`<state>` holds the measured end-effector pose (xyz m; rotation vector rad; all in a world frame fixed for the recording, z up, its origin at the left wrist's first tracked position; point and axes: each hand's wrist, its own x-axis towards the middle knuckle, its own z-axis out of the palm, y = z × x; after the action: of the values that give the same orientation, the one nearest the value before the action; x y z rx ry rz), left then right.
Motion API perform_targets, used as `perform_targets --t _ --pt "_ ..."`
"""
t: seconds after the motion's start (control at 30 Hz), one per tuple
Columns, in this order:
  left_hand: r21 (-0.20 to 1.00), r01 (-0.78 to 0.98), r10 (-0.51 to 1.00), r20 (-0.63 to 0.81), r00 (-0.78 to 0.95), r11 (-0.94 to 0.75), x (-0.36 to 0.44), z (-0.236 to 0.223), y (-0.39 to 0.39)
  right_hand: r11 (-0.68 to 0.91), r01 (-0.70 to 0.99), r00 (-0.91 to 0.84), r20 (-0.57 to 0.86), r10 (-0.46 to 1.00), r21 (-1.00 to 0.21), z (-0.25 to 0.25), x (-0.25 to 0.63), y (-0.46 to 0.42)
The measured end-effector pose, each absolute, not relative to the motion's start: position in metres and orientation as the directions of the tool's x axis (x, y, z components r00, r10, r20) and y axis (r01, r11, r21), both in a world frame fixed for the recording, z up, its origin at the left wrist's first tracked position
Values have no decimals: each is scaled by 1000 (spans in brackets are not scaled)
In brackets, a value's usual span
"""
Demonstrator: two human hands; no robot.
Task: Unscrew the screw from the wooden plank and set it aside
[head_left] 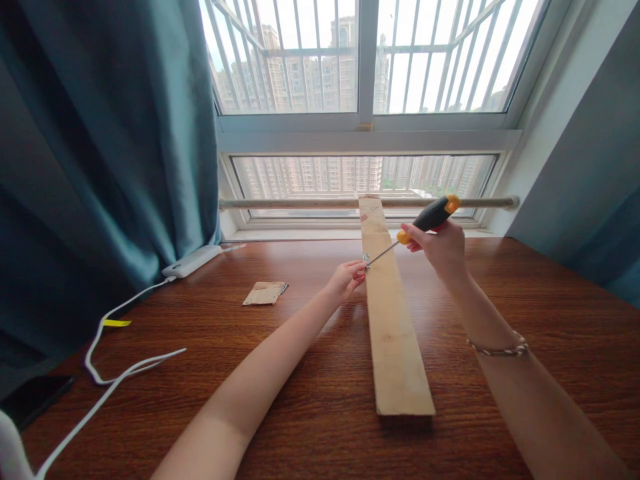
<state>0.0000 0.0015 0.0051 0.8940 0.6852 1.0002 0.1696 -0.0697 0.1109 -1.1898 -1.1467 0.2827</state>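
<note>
A long wooden board (pixel 395 333) lies lengthwise on the brown table, its far end near the window rail. In my right hand (pixel 445 247) is a screwdriver (pixel 433 215) with a black and yellow handle, its shaft slanting down and left over the board. My left hand (pixel 347 279) is at the board's left edge, fingers pinched round a small metal piece (pixel 367 259). The screwdriver's tip meets that piece, whose exact shape is too small to make out.
A small piece of cardboard (pixel 265 293) lies left of the board with thin metal bits at its edge. Farther left are a white power strip (pixel 193 261), its cable (pixel 90 360), a yellow strip (pixel 117 323) and a dark phone-like slab (pixel 37 399). A metal rail (pixel 300 204) crosses before the window.
</note>
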Motion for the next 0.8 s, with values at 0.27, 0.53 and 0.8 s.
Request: perform_targets --t 0.27,0.53,0.8 --pt "871 -421 920 -79 385 252 0 1 5 431 132 550 427 718 -893 101 185 -52" --pt "882 -406 919 -71 387 239 -1 -1 7 -122 777 361 278 890 -618 53 251 -19" --pt "886 -401 921 -68 384 232 -1 -4 10 -153 933 197 109 974 -326 -16 248 -5"
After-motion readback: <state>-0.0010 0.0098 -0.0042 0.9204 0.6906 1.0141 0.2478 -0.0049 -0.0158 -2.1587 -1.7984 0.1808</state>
